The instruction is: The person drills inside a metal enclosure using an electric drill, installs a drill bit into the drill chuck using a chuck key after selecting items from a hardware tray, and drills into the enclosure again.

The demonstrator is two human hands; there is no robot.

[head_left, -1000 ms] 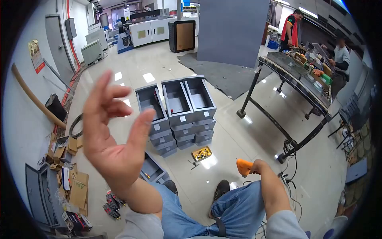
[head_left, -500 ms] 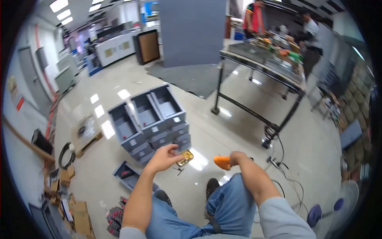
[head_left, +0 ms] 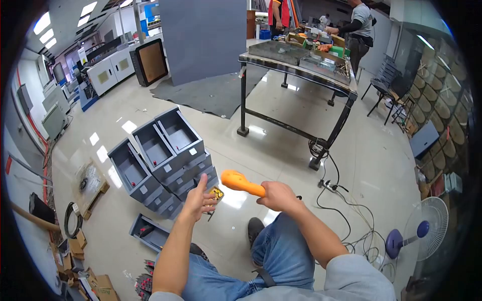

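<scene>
my right hand [head_left: 279,196] is closed around the handle of an orange tool [head_left: 242,183]. my left hand [head_left: 197,200] is open, gripping nothing, fingers spread near the small tray of yellow pieces [head_left: 216,194]. stacked grey bins [head_left: 167,164] stand just beyond my left hand.

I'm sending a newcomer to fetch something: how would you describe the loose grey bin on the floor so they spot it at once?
Find the tall stack of grey bins on the shiny floor. The loose bin is on its near side, left of the person's left hand. Unlike the stacked ones, it sits apart, with a dark object inside.
</scene>
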